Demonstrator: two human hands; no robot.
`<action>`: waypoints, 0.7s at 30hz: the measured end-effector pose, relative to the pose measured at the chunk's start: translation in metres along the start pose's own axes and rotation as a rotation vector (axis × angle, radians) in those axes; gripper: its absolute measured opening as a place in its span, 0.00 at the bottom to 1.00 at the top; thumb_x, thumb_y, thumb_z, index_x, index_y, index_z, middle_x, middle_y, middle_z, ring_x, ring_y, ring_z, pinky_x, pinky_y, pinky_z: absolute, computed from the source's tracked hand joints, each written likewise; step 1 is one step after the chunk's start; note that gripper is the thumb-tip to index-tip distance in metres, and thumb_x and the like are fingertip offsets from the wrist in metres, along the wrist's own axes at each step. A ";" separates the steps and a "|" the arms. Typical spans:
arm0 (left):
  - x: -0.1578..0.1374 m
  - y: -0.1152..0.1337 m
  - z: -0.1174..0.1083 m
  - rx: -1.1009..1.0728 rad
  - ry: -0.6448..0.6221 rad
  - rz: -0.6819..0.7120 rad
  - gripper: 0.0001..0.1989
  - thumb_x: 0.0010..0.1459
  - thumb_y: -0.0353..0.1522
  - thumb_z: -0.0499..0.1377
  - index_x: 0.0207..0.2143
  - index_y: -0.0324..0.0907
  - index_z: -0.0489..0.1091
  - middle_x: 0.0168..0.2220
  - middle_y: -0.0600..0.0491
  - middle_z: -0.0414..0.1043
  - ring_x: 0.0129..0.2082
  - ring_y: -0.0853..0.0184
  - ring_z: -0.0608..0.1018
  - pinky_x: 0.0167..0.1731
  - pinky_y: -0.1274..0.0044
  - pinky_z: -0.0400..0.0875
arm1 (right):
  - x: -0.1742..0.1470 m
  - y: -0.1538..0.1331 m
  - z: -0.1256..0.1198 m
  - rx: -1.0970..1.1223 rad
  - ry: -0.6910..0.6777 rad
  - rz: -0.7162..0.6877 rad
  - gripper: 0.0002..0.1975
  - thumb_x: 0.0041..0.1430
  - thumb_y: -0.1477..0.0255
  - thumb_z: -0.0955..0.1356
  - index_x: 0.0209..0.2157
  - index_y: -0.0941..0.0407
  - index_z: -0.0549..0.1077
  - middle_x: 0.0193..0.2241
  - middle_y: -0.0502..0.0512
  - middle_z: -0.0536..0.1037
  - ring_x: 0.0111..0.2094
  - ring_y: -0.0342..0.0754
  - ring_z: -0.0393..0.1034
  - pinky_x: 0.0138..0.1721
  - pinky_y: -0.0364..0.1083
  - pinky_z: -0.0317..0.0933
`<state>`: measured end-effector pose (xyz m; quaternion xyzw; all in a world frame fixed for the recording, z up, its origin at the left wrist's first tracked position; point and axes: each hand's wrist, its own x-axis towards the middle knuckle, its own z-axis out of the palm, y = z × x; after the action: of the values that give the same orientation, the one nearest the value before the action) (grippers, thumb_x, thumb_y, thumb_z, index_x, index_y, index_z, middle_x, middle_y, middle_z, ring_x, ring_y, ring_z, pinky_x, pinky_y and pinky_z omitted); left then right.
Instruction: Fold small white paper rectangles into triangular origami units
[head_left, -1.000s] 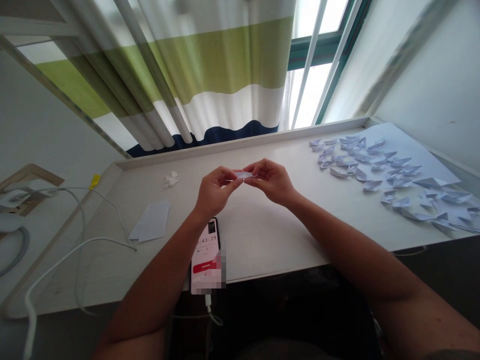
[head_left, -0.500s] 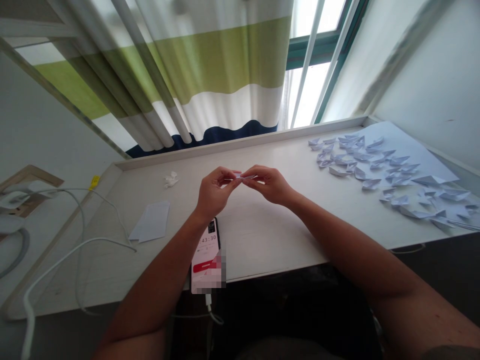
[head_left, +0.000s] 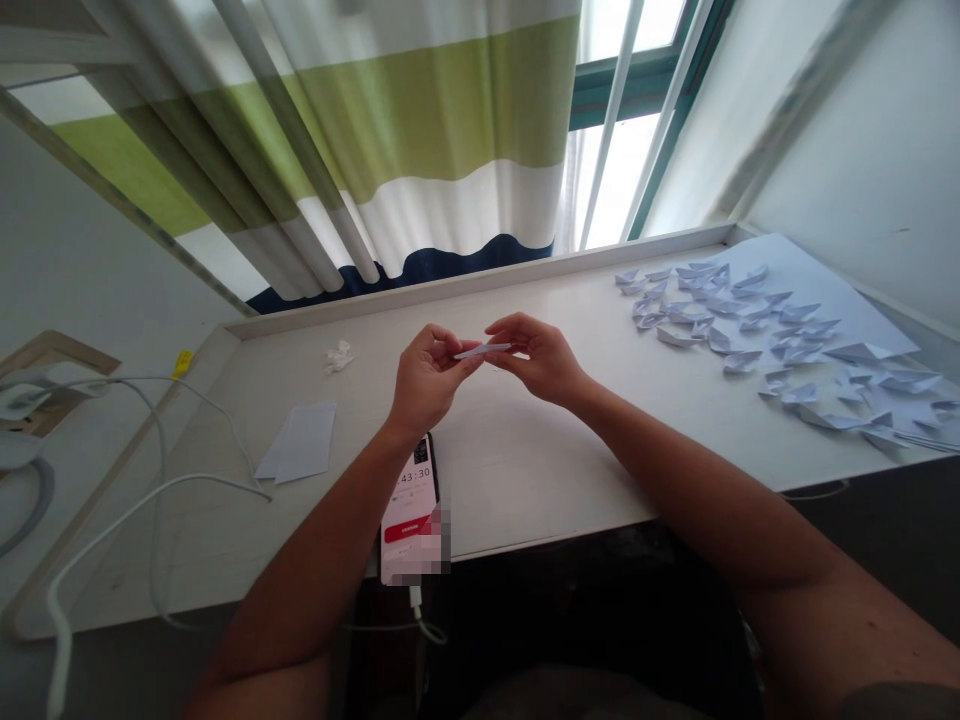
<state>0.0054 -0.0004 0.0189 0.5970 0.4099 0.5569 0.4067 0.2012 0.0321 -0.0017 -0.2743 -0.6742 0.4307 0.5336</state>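
Observation:
A small folded piece of white paper (head_left: 482, 350) is held above the middle of the white desk (head_left: 525, 480). My left hand (head_left: 429, 375) pinches its left end between thumb and fingers. At the other end, my right hand (head_left: 541, 360) grips it with the thumb below and the index finger raised over it. The paper looks thin and pointed at its left tip; its inner folds are too small to make out. Under my left forearm lies a phone (head_left: 409, 510) with a timer on its screen, partly covered by the arm.
Many folded paper boats (head_left: 720, 300) spread over the right side, some on a large white sheet (head_left: 825, 270). Flat paper slips (head_left: 304, 440) lie at left, with a crumpled tissue (head_left: 339, 357) behind them. White cables (head_left: 157, 490) cross the left edge. A curtain (head_left: 450, 120) hangs behind.
The folded paper now shows more of its length between my hands. My right index finger has lifted off it, and the view has shifted slightly.

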 end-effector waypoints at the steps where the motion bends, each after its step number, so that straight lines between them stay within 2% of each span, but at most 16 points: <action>1: 0.000 -0.001 0.000 -0.003 0.002 -0.011 0.23 0.50 0.41 0.80 0.37 0.43 0.71 0.38 0.50 0.86 0.41 0.60 0.88 0.46 0.67 0.84 | 0.000 -0.001 0.001 0.022 0.006 0.010 0.23 0.56 0.51 0.81 0.43 0.52 0.79 0.37 0.54 0.86 0.41 0.53 0.83 0.51 0.57 0.79; 3: 0.001 -0.002 0.000 0.005 0.017 -0.013 0.25 0.49 0.42 0.80 0.39 0.44 0.71 0.36 0.51 0.85 0.40 0.60 0.88 0.45 0.68 0.84 | -0.001 -0.002 0.002 0.061 0.006 0.027 0.25 0.55 0.51 0.82 0.44 0.52 0.78 0.35 0.53 0.85 0.40 0.53 0.84 0.49 0.56 0.79; 11: 0.000 -0.001 0.005 -0.014 0.061 0.047 0.23 0.47 0.42 0.82 0.36 0.42 0.76 0.33 0.53 0.82 0.34 0.65 0.85 0.38 0.72 0.82 | -0.001 -0.001 0.005 0.131 0.021 0.060 0.28 0.52 0.52 0.83 0.45 0.53 0.77 0.33 0.53 0.85 0.36 0.51 0.83 0.40 0.51 0.78; 15: 0.000 0.001 0.004 -0.003 0.054 0.015 0.23 0.47 0.42 0.81 0.35 0.41 0.75 0.30 0.54 0.81 0.30 0.67 0.83 0.32 0.74 0.79 | 0.000 0.002 0.007 0.160 0.012 0.067 0.27 0.51 0.51 0.83 0.40 0.54 0.76 0.33 0.52 0.84 0.35 0.50 0.82 0.39 0.50 0.78; 19: 0.002 0.000 0.001 -0.015 -0.016 -0.065 0.25 0.48 0.40 0.80 0.45 0.42 0.77 0.33 0.53 0.83 0.33 0.65 0.84 0.37 0.72 0.81 | 0.001 0.005 0.007 0.184 0.009 0.096 0.30 0.49 0.50 0.84 0.43 0.53 0.75 0.32 0.52 0.85 0.36 0.51 0.83 0.40 0.50 0.78; 21: 0.002 -0.003 0.000 0.012 -0.004 -0.051 0.24 0.50 0.39 0.79 0.46 0.42 0.78 0.36 0.51 0.84 0.36 0.64 0.85 0.40 0.71 0.82 | 0.002 0.006 0.007 0.187 0.025 0.144 0.32 0.48 0.49 0.84 0.45 0.53 0.76 0.29 0.50 0.84 0.34 0.50 0.83 0.39 0.50 0.78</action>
<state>0.0055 0.0023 0.0172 0.5898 0.4274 0.5429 0.4180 0.1937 0.0345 -0.0070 -0.2763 -0.6030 0.5255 0.5328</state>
